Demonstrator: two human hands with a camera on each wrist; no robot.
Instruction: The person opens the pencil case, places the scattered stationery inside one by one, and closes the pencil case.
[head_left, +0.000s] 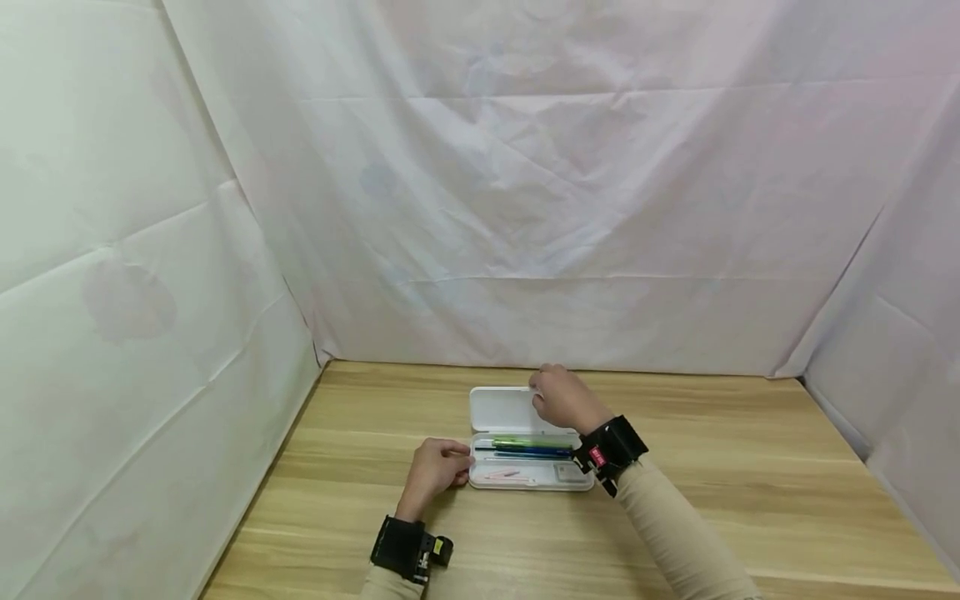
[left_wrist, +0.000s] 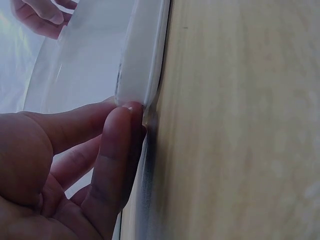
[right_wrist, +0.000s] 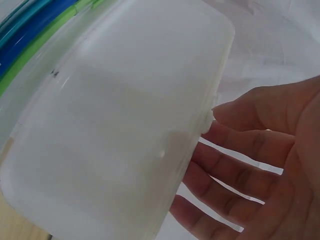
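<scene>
Bare wooden table (head_left: 750,467) is lying open on both sides of the pencil case (head_left: 525,467); white cloth walls (head_left: 150,333) are closing in behind and alongside.

We count one white pencil case (head_left: 525,454), lid (head_left: 498,408) open, on one wooden worktop (head_left: 750,467). Inside it we make out three long pens: one green (head_left: 528,441), one dark (head_left: 517,448), one blue (head_left: 536,455). Also one pale pink item (head_left: 501,475) and one small eraser-like block (head_left: 564,472). Two hands: left (head_left: 435,468), right (head_left: 564,398). Two black wrist straps (head_left: 609,452).
</scene>
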